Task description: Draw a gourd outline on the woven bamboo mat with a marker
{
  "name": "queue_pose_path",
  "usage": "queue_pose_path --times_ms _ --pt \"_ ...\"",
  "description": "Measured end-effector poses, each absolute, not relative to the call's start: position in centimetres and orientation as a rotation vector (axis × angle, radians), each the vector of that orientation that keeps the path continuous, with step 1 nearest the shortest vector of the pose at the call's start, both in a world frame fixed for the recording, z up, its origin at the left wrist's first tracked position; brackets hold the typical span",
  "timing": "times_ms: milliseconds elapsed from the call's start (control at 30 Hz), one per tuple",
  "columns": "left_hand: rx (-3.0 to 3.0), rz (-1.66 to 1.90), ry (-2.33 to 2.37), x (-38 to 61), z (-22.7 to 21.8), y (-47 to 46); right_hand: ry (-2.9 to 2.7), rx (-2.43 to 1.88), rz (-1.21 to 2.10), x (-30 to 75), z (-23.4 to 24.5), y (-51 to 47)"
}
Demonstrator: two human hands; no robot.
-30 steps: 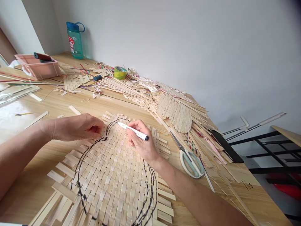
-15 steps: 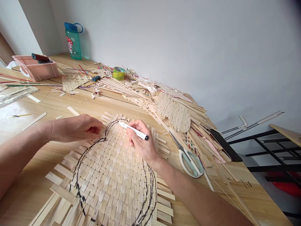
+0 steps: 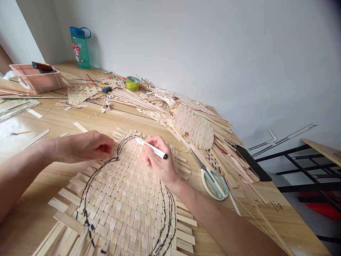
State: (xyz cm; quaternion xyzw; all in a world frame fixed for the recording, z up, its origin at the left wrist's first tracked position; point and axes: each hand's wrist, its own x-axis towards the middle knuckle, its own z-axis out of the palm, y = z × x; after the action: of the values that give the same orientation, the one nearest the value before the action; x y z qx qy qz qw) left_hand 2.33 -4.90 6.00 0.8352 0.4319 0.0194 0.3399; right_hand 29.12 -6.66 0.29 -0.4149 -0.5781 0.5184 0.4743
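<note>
A white marker (image 3: 151, 147) with a black end is gripped in my right hand (image 3: 161, 160). Its tip touches the woven mat near the top of a drawn black outline. The woven mat (image 3: 125, 199), made of pale flat strips, lies on the table, with loose strip ends sticking out around it. Several black lines form a rounded, gourd-like outline on it, narrower at the top. At the mat's upper left edge, my left hand (image 3: 85, 146) is closed, its curled fingers pressed on the edge strips; the fingertips are partly hidden.
White-handled scissors (image 3: 214, 183) lie right of the mat. Behind are piled strips (image 3: 160, 110), a small woven piece (image 3: 194, 128), a tape roll (image 3: 132, 83) and a thread spool (image 3: 106, 89). A pink basket (image 3: 38, 80) and a teal bottle (image 3: 80, 49) stand at the back left.
The view has shifted slightly, so the scene sits a little further left. The marker tip stays near the top of the outline, and both hands keep almost the same pose.
</note>
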Motion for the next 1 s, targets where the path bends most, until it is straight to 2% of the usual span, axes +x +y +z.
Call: queue_pose_path --times_ms 1000 --pt "2.213 0.082 1.097 1.5 4.7 -4.5 -1.398 -1.041 1.145 29.2 0.7 -6.8"
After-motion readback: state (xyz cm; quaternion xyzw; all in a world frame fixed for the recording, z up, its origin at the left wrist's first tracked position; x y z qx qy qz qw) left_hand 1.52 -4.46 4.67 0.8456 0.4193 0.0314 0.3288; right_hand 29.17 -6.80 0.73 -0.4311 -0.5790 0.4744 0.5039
